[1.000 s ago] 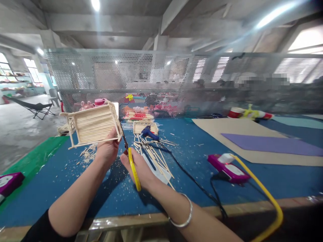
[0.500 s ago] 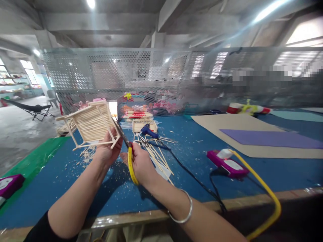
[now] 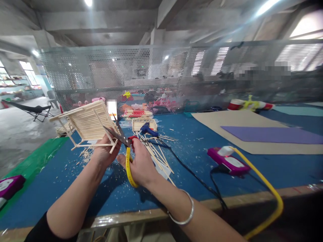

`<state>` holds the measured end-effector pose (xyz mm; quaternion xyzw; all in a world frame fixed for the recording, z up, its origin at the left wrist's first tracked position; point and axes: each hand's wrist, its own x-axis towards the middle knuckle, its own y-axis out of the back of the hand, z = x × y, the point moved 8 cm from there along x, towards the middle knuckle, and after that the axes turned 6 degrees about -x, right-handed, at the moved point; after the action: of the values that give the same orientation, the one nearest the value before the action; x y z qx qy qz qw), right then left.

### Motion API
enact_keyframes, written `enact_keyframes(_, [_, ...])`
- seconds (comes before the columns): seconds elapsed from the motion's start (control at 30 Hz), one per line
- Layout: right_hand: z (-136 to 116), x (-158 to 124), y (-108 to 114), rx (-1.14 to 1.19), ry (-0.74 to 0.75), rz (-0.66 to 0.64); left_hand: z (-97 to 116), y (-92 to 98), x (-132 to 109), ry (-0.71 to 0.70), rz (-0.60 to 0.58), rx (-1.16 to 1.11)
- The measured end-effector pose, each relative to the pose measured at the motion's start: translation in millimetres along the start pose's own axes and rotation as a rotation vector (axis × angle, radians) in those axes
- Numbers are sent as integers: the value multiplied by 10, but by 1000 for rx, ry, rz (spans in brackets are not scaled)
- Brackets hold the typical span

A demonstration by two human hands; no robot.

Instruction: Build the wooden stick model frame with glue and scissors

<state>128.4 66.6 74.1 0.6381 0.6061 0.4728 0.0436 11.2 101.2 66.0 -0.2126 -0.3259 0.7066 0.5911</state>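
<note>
My left hand [image 3: 104,151] grips a small frame built of thin wooden sticks [image 3: 91,124], held tilted above the table with its slatted panel toward me. Part of my fingers is hidden behind the frame. In my right hand [image 3: 142,163] is a pair of scissors [image 3: 122,137] with red and yellow handles, my fingers through the loops. The blades are spread apart, with their tips up at the frame's right side. Beyond my right hand, a blue glue gun [image 3: 148,130] rests by a shallow stick-built tray [image 3: 137,125], and loose sticks [image 3: 157,153] fan out below it.
Wood crumbs [image 3: 87,153] lie scattered on the blue tabletop [image 3: 186,201]. A purple power strip [image 3: 227,163] with a yellow cable sits at right, near beige and purple sheets [image 3: 264,134]. Bundled sticks [image 3: 137,113] lie before a perforated metal screen [image 3: 121,70]. Another purple device [image 3: 11,186] is at left.
The scissor blades, nearly closed before, have spread wide. The stick frame has shifted slightly left, still in my left hand.
</note>
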Motion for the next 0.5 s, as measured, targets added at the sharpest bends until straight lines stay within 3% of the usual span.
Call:
enact_keyframes(0.13, [-12,0,41,45,8,13,-117,-11,-1,57,-41,-77])
enact_keyframes(0.5, [-24,8,49,50,56,49,-91,-68,-12,64,-130,-127])
